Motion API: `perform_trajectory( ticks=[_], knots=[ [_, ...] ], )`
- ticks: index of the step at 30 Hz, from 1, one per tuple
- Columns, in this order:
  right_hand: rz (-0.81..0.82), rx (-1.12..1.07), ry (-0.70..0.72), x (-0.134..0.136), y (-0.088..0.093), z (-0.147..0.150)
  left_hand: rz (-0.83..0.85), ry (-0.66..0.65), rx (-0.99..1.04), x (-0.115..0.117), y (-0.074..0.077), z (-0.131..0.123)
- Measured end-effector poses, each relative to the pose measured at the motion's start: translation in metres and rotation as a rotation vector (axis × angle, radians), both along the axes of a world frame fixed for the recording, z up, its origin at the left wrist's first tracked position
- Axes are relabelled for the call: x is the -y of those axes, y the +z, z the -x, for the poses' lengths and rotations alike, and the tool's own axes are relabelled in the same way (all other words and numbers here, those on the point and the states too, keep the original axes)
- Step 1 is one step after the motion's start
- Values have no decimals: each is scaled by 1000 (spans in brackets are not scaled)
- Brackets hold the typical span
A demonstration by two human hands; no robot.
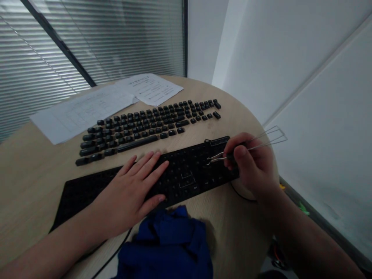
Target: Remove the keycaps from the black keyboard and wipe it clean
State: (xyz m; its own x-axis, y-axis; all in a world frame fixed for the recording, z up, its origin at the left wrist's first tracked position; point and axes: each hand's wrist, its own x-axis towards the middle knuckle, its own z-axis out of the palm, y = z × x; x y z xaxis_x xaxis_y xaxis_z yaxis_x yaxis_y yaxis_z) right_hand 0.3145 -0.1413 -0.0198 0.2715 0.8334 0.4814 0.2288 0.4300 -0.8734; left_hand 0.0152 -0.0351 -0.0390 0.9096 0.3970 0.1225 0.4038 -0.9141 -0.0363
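A black keyboard (177, 170) with its keycaps off lies slanted across the table. My left hand (130, 190) rests flat on its middle, fingers stretched out and slightly spread. In my right hand (250, 162), pinched between thumb and fingers, is a wire keycap puller (217, 158). The puller's two wire tips reach down to the right part of the keyboard; whether they touch it I cannot tell. Its other wire loop sticks out to the right behind my fingers. Beyond the keyboard, many loose black keycaps (139, 130) stand in rows like a keyboard layout.
A crumpled blue cloth (171, 248) lies at the near edge. White printed papers (87, 108) are spread at the back left. The wooden table (241, 116) has a rounded edge close to the white wall (305, 69). A black cable (113, 254) runs beside the cloth.
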Motion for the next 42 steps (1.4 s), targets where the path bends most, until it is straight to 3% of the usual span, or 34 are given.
perform_trajectory(
  ticks=[6,9,20,35,42],
  knots=[
    [201,102,335,0,-1,1,5,3,-2,2,3,-3],
    [281,159,433,-2,-2,2,24,10,17,3,2,-5],
    [339,169,488,-4,-17,2,66,61,33,6,-2,-10],
    [311,455,429,3,-19,5,120,83,77,10,1,-14],
    [156,585,511,1,-14,9,144,91,65,11,4,-14]
  ],
)
